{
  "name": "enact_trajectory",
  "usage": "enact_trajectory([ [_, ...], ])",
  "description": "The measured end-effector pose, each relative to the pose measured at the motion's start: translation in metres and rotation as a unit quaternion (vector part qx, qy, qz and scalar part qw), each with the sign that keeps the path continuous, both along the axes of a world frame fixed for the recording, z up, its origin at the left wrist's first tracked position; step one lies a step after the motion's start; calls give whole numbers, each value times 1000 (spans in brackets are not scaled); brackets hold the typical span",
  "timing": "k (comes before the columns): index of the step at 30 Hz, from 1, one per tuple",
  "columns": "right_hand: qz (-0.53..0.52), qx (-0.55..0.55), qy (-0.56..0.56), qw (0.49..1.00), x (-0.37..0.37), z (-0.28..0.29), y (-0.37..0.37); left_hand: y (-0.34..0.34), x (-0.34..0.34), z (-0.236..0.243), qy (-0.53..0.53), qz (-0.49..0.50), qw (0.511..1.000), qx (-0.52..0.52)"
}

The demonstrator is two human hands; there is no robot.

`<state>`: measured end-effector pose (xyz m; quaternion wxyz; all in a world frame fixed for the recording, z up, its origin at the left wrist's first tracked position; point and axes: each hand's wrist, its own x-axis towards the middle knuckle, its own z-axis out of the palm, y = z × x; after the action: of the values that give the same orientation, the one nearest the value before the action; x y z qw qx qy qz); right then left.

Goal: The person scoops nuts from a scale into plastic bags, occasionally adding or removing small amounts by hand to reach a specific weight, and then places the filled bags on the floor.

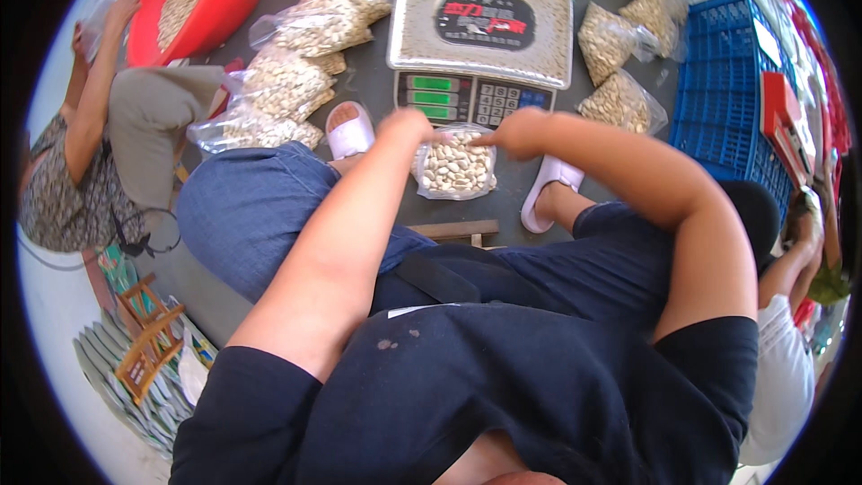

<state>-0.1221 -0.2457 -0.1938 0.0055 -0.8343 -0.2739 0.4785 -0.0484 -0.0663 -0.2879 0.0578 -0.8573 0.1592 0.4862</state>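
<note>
A clear plastic bag (457,168) full of pale, oval beans or nuts sits upright on the floor between my feet. My left hand (409,127) is closed at the upper left of its mouth, fingers pinched on the plastic. At the upper right of the mouth my right hand (523,133) is also closed, its fingertips pointing inward to the bag's edge. Both hands are slightly blurred, and the fingertips are partly hidden. Just beyond them stands a digital scale (553,27) with a bare metal pan and green lit displays.
Filled bags (285,83) lie left of the scale, and more bags (607,43) lie to its right. A red basin (235,18) of the same pale pieces is at far left, beside a seated person (67,175). A blue crate (718,94) stands at right, near another person (779,377).
</note>
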Motion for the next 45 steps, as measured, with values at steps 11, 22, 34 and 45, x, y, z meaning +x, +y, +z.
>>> enact_trajectory([
  [11,-18,-23,-7,1000,-4,12,30,41,-8,40,182,175,961,-112],
  [22,-96,-92,-308,942,60,129,-59,-17,57,165,-122,181,926,-309],
  [34,-209,147,-309,916,108,134,-81,-16,111,162,-226,140,877,-400],
  [45,-296,74,-219,927,14,166,-123,216,6,340,-311,247,773,-495],
])
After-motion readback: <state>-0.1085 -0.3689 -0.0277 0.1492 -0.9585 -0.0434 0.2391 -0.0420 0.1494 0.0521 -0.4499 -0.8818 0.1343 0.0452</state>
